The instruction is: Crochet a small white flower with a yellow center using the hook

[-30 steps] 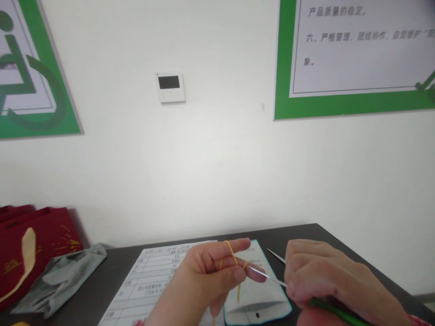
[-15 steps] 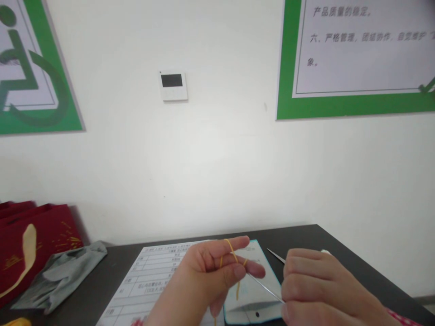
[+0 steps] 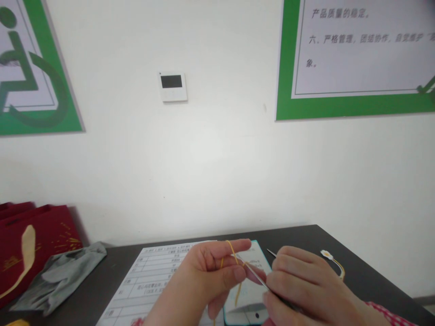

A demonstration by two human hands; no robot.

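The left hand (image 3: 207, 276) pinches yellow yarn (image 3: 232, 250), which, if slackened, could slip off the hook (image 3: 255, 274) the right hand (image 3: 302, 285) grips.

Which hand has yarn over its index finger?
The left hand: its index finger is extended with yellow yarn across it, while the right hand is curled around a thin metal tool.

Over there, the camera on the person's head faces forward to the white wall (image 3: 217, 167), taking in the left hand (image 3: 212, 271) and right hand (image 3: 307, 285) close below.
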